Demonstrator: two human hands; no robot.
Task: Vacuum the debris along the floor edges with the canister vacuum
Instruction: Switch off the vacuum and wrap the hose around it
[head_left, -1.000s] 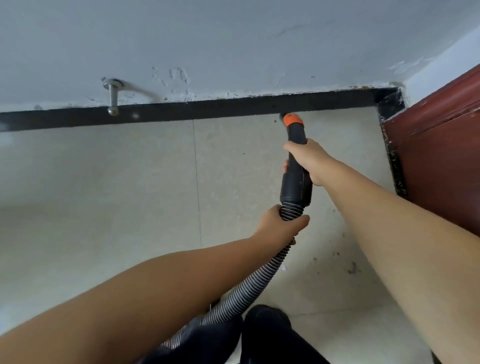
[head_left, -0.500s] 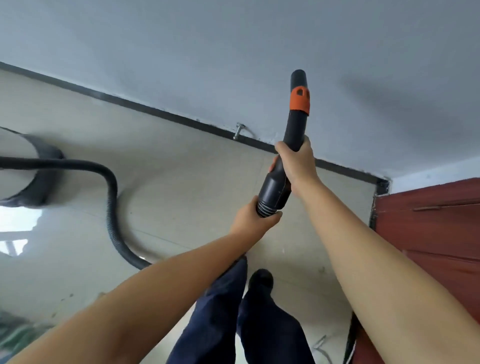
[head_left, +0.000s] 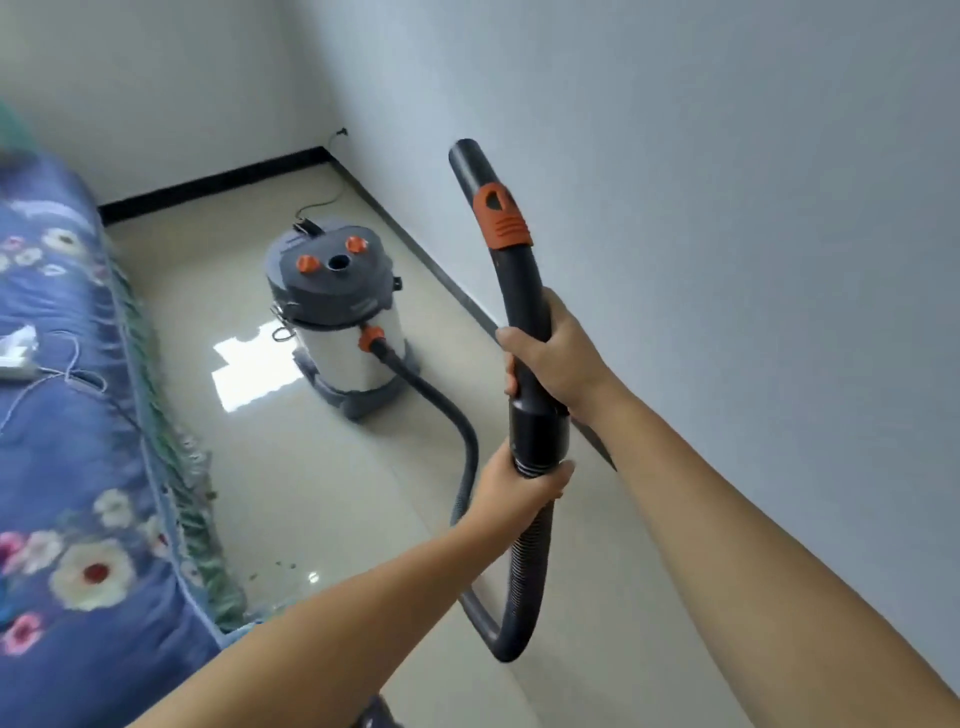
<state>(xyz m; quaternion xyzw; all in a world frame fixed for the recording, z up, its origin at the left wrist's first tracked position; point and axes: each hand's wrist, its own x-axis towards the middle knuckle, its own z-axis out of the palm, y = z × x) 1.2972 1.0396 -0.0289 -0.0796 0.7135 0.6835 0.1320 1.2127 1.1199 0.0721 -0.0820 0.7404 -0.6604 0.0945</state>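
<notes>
Head view: vacuum canister (head_left: 337, 317) stands closed, now in sight; right hand (head_left: 558, 353) grips the raised wand (head_left: 511, 270), left hand (head_left: 511, 486) clasps the hose (head_left: 524, 566).

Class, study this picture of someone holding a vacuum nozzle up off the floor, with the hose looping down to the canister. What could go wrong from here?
1. The hose hangs in a loop beside the person's feet; stepping forward could snag it.
2. Pulling on the hose might tip or drag the canister.
3. With the nozzle raised in the right hand and left hand, crumbs by the bed could be missed.
</notes>
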